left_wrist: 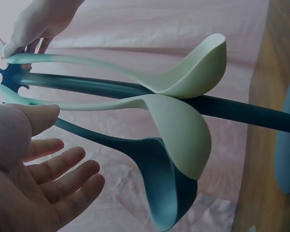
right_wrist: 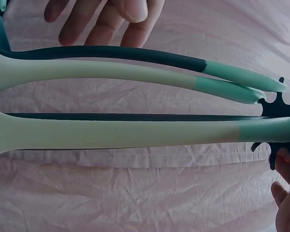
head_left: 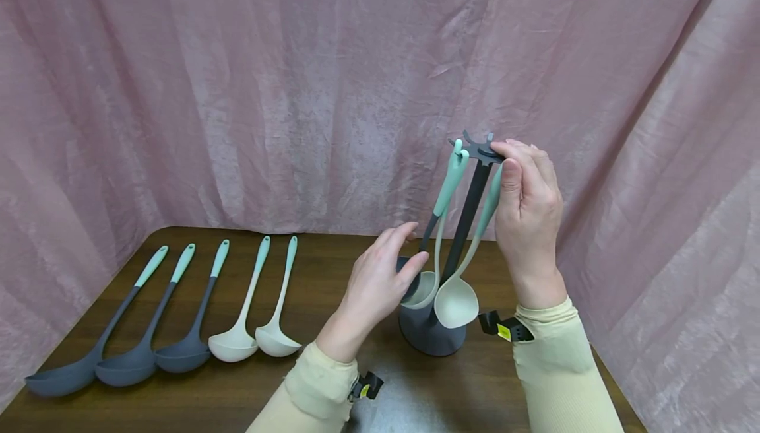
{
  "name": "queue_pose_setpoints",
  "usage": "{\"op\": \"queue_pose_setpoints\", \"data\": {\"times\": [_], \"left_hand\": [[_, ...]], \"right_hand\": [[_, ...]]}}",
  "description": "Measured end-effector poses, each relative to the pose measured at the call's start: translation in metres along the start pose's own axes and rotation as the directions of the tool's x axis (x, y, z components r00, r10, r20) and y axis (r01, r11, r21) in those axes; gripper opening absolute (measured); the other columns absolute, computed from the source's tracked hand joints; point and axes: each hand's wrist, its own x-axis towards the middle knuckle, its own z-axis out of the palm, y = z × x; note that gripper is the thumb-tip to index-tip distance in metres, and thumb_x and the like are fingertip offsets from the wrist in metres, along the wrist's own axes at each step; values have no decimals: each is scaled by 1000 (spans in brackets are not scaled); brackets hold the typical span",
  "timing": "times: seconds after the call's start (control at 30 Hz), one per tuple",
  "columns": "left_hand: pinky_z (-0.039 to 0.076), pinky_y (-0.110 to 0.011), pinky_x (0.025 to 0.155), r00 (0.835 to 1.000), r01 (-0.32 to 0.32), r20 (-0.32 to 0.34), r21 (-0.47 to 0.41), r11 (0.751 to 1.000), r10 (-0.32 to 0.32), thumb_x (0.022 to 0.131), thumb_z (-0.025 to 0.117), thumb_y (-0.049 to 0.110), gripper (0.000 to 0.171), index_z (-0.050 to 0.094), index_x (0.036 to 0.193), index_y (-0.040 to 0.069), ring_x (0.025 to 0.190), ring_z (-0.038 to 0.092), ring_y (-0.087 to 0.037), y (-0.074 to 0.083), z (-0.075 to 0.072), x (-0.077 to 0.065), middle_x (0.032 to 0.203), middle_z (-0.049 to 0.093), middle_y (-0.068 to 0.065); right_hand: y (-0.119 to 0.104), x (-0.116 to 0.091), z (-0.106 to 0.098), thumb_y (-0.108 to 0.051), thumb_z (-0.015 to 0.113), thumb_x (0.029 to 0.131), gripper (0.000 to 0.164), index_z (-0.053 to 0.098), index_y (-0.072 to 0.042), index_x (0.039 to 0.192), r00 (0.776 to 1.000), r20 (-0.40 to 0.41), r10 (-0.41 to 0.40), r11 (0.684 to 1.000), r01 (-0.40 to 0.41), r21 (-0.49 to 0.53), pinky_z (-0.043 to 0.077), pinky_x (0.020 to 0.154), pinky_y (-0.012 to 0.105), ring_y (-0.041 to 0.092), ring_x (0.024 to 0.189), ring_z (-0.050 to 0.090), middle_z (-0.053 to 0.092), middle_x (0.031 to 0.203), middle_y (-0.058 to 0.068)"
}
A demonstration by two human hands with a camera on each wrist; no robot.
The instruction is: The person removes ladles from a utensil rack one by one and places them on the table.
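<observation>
1. My right hand (head_left: pixel 531 202) grips the top of the stand (head_left: pixel 468 218), fingers bent over its hooks; whether the thumb also presses the ladle handle there, I cannot tell.
2. My left hand (head_left: pixel 380 271) holds nothing — its fingers are spread loosely beside the hanging bowls, nearest the dark ladle (left_wrist: pixel 157 188).
3. Three ladles hang on the stand by the ends of their mint handles: that dark ladle, a pale ladle (left_wrist: pixel 183 130) overlapping it, and a front ladle (head_left: pixel 456 302), also pale, at the pole's near side.
4. On the tabletop (head_left: pixel 237 403), to my left, five others lie in a row, handles pointing away from me: three dark ones (head_left: pixel 127 367), then two pale ones (head_left: pixel 233 344).
5. I judge each ladle light, fairly stiff and hard to break, but smooth enough to slip. The handle just below its hole looks the best hold; the wide bowl may swing.
6. The stand looks tall and easily tipped — gripping it up top should steady it.
</observation>
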Motion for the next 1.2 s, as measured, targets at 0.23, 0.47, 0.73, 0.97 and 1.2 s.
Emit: {"op": "queue_pose_setpoints", "data": {"times": [0.23, 0.47, 0.73, 0.97, 1.2], "left_hand": [[58, -51, 96, 1000, 14, 22, -2, 1000, -14, 109, 74, 27, 50, 61, 154, 11, 123, 70, -27, -4, 6, 1, 138, 71, -9], [59, -50, 93, 999, 25, 36, 10, 1000, -25, 108, 75, 25, 47, 63, 152, 13, 120, 72, -26, -7, 9, 2, 133, 74, -5], [59, -50, 92, 999, 16, 49, 30, 999, -17, 108, 75, 24, 44, 65, 149, 12, 116, 73, -25, -9, 14, 3, 127, 76, -5], [60, -49, 91, 998, 19, 56, 51, 999, -22, 107, 76, 22, 42, 67, 147, 13, 114, 74, -25, -9, 15, 3, 125, 76, -4], [60, -50, 90, 998, 16, 56, 40, 999, -18, 106, 78, 20, 36, 71, 140, 11, 112, 75, -27, -8, 15, 2, 123, 77, -6]], "right_hand": [[0, 1, -1, -34, 55, 118, 40, 79, -6, 131, 1000, 5, 4, 1000, -4, -2, 38, 125, 45, 29, 131, 66, 75, 131, 15], [-1, 1, 0, -32, 55, 118, 38, 79, -6, 131, 1000, 5, 3, 1000, -3, -1, 38, 124, 45, 28, 131, 66, 75, 130, 15], [-1, 0, -1, -31, 56, 117, 37, 79, -6, 132, 1000, 5, 8, 1000, -8, -5, 38, 124, 45, 29, 130, 66, 74, 131, 15], [1, -1, -1, -33, 56, 117, 38, 79, -6, 132, 1000, 8, -2, 1000, 2, 2, 39, 124, 45, 30, 130, 66, 74, 131, 16], [3, -1, -2, -30, 56, 117, 37, 78, -6, 134, 1000, 17, 2, 1000, -1, -5, 38, 125, 45, 30, 132, 65, 73, 133, 16]]}}
